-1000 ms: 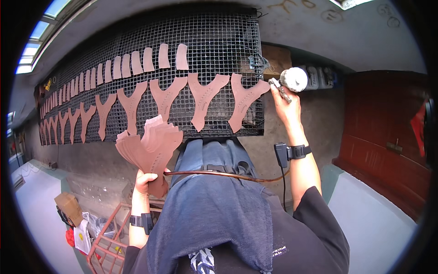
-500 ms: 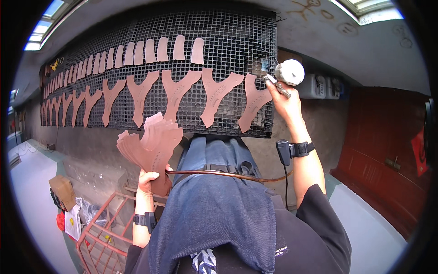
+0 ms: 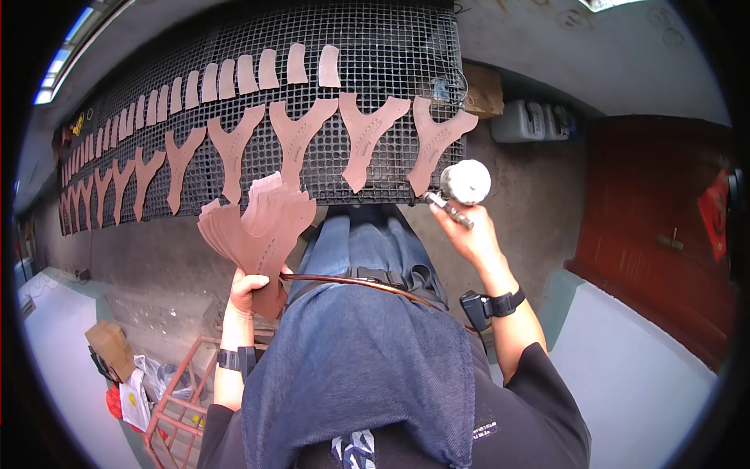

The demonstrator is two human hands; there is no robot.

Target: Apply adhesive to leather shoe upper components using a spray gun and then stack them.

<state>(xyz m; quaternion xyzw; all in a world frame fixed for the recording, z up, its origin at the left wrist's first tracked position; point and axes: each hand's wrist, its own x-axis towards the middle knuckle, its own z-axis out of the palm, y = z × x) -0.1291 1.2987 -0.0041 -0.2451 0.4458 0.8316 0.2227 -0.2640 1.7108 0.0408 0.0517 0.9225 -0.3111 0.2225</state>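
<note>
My left hand [image 3: 247,295] is closed round the narrow end of a fanned stack of pinkish-brown Y-shaped flat pieces [image 3: 269,227], held in front of the rack's near edge. My right hand [image 3: 473,236] grips a metal spray gun with a round white cup [image 3: 466,182], just off the near right corner of a black mesh rack [image 3: 398,43]. Its nozzle end is close to the lower tip of the rightmost Y-shaped piece [image 3: 436,139]. Several such pieces lie in a row on the mesh. Behind them runs a row of small curved strips [image 3: 329,66] of the same colour.
A brown hose [image 3: 351,279] crosses my waist. Right of the rack stand whitish plastic jugs [image 3: 518,121] and a cardboard box [image 3: 483,92]. A reddish metal frame [image 3: 183,399] is at lower left, beside a carton [image 3: 109,349] and plastic bags. A dark red door [image 3: 648,234] stands at right.
My right hand has drawn the spray gun back toward me, uncovering the rightmost Y-shaped piece. My left hand keeps the stack in nearly the same place. The view has shifted slightly.
</note>
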